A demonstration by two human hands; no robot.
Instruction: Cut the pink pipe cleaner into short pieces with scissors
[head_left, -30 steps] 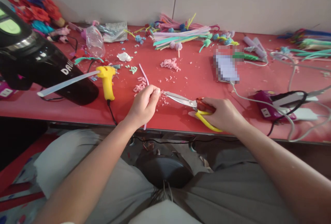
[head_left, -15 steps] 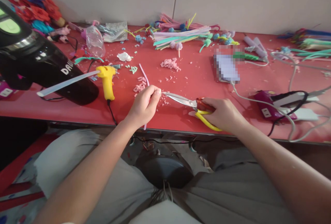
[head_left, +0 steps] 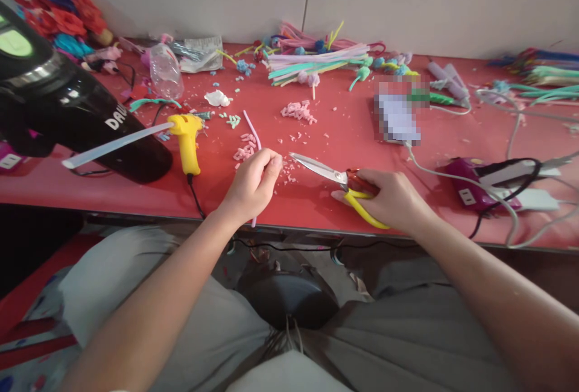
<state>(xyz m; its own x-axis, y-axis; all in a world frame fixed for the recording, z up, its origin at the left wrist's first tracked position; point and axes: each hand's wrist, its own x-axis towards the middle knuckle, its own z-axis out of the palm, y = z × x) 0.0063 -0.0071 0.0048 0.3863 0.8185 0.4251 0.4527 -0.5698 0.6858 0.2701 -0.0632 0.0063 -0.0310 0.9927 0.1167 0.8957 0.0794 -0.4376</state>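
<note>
The right hand [head_left: 391,199] grips the scissors [head_left: 338,177] by their red and yellow handles, with the long metal blades nearly together and their tips just beside, but apart from, the left fingertips. The left hand [head_left: 257,181] is closed in a pinch, thumb against forefinger; whatever sits between them is too small or too hidden to tell. A thin pinkish stem [head_left: 251,126] shows above that hand and again below it, close to the front edge of the red tabletop [head_left: 348,139]; whether the curled fingers hold it or merely cover it, I cannot tell. Pink clippings [head_left: 245,149] lie near the left knuckles, a second pink pile [head_left: 298,112] sits farther back, and fine crumbs [head_left: 289,176] are scattered below the blades. For neat snipping, I would keep the pinch firm with only a short end showing, open the blades just enough to take it, and cut square across near the tips, the thumb well behind the line of the blades (that gap is slim, so a slip could nick skin). Resting both wrists would probably steady the cut. The yellow glue gun [head_left: 187,145] lies to the left, its clear glue stick [head_left: 117,146] poking out, clear of the scissors.
</note>
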